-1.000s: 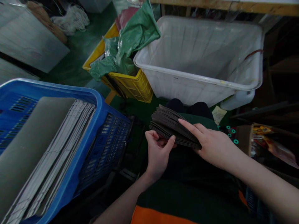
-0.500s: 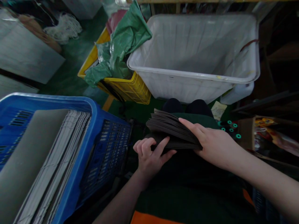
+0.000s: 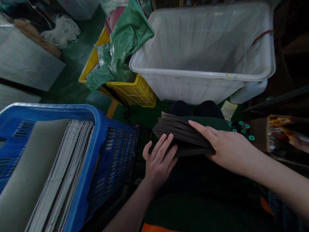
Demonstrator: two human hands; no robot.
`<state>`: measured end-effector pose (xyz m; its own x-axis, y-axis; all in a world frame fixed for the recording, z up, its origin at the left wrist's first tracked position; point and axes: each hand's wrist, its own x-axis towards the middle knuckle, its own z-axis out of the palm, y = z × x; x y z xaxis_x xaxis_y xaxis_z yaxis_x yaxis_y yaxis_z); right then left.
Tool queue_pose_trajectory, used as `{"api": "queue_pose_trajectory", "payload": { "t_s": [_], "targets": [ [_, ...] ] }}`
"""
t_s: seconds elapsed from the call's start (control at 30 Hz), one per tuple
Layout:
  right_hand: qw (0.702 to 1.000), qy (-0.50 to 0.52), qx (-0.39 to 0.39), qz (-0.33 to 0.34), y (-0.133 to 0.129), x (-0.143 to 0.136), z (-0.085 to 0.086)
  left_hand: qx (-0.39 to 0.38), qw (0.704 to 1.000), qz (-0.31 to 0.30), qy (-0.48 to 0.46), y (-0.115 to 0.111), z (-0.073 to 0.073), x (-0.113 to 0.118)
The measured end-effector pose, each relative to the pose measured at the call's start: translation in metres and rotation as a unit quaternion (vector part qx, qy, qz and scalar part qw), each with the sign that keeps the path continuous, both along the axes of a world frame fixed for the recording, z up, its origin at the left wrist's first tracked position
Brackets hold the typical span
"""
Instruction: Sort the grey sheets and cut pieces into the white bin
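A stack of thin dark sheets (image 3: 183,132) is fanned out above my lap, with a gap between its upper part and the lower sheets. My right hand (image 3: 225,148) grips the stack at its right end, fingers on top and the thumb side below. At the near left edge is my left hand (image 3: 160,158), its fingers stretched out and resting against the sheets near the gap. Whether the left thumb goes under the stack is hidden.
On the left stands a blue crate (image 3: 94,112) holding bundled pale sheets (image 3: 65,174). Ahead are a large white bin (image 3: 193,75) and a yellow crate (image 3: 145,91) with green plastic bags (image 3: 130,29). Dark rolls with teal ends (image 3: 243,126) and a cardboard box (image 3: 262,132) lie right.
My left hand's fingers have straightened and moved up along the stack's edge, where the index finger was at the gap. The right hand keeps its grip. The view has shifted slightly.
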<state>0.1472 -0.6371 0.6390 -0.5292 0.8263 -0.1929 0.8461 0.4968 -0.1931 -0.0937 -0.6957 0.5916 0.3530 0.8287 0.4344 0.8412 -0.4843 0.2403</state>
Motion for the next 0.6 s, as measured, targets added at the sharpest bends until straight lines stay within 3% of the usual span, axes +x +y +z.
{"api": "queue_pose_trajectory", "payload": {
  "t_s": [0.27, 0.6],
  "targets": [
    [1.0, -0.005, 0.011, 0.004, 0.002, -0.001, 0.0, -0.013, 1.0, -0.001, -0.007, 0.003, -0.001, -0.001],
    [1.0, 0.0, 0.01, 0.009, 0.001, -0.002, 0.0, -0.05, 0.998, -0.04, 0.004, 0.011, 0.009, -0.006]
  ]
}}
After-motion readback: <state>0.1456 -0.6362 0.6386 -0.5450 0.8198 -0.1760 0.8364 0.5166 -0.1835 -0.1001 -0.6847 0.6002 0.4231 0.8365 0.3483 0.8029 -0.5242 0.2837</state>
